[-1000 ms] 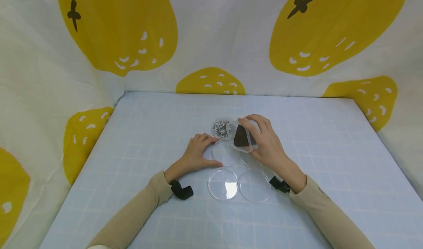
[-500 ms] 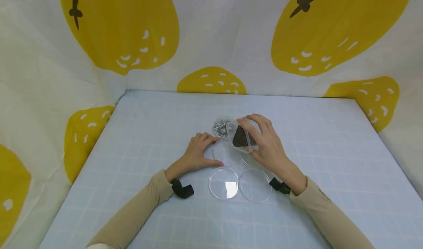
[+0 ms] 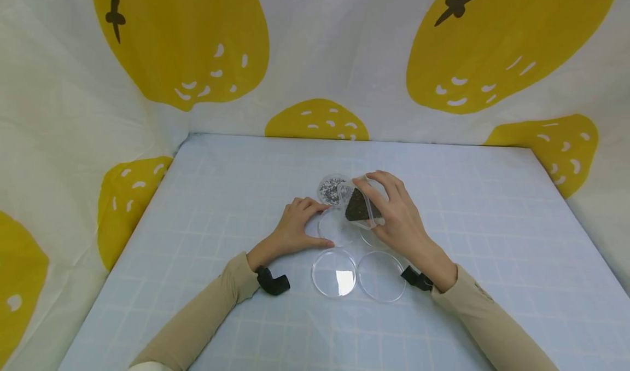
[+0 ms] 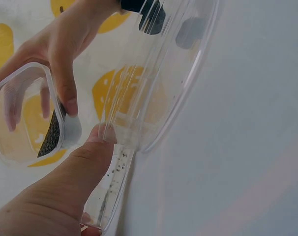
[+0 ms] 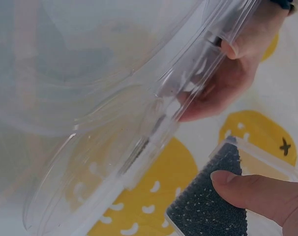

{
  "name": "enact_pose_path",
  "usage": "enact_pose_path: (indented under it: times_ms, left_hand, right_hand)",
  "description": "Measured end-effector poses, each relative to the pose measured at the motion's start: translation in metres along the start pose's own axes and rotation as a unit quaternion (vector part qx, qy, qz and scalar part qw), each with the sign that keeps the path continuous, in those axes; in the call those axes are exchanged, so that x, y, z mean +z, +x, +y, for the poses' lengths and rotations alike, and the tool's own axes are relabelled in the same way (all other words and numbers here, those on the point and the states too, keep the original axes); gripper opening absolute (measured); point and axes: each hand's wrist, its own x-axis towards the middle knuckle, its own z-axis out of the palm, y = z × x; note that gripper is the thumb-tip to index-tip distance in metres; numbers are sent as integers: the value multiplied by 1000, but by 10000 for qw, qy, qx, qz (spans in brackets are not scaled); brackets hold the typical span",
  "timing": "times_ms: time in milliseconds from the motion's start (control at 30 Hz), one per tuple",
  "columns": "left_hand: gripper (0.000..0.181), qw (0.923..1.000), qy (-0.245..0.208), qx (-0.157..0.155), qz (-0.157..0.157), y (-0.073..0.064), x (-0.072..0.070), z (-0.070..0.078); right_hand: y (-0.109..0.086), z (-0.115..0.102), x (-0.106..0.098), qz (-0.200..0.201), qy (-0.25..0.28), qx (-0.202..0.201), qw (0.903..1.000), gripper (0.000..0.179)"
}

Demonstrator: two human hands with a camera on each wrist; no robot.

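Observation:
My left hand (image 3: 294, 229) holds a clear petri dish (image 3: 338, 230) by its edge, thumb on the near side and fingers on the far side. In the left wrist view its thumb presses the rim, and a few dark specks (image 4: 117, 164) show in clear plastic below it. Above the dish's right side, my right hand (image 3: 400, 212) grips a clear plastic container (image 5: 267, 156), tilted to the left. Dark fine grains (image 5: 208, 199) are heaped inside against one wall. Behind the held dish sits another round dish (image 3: 320, 184) with black and white bits (image 3: 328, 190) in it.
Two clear dishes stand side by side in front, a left dish (image 3: 332, 289) and a right dish (image 3: 381, 278). Partly hidden under the right hand is another clear dish (image 3: 366, 241). A pale checked cloth (image 3: 221, 185) covers the table; a patterned curtain (image 3: 334, 59) hangs behind.
Inside the tilted container the dark grains have shifted a little, and their outline differs slightly. Both hands stay nearly in place; the head view drifts slightly.

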Motion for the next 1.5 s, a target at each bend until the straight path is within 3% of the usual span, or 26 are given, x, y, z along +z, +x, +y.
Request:
enact_pose_path:
  times_ms: [800, 1500]
  left_hand:
    - [83, 10000, -36, -24, -26, 0, 0, 0]
    - [84, 10000, -8, -22, -30, 0, -1, 1]
  right_hand:
    - [11, 4, -3, 231, 53, -38, 9997, 98]
    - [10, 7, 0, 112, -36, 3, 9999, 99]
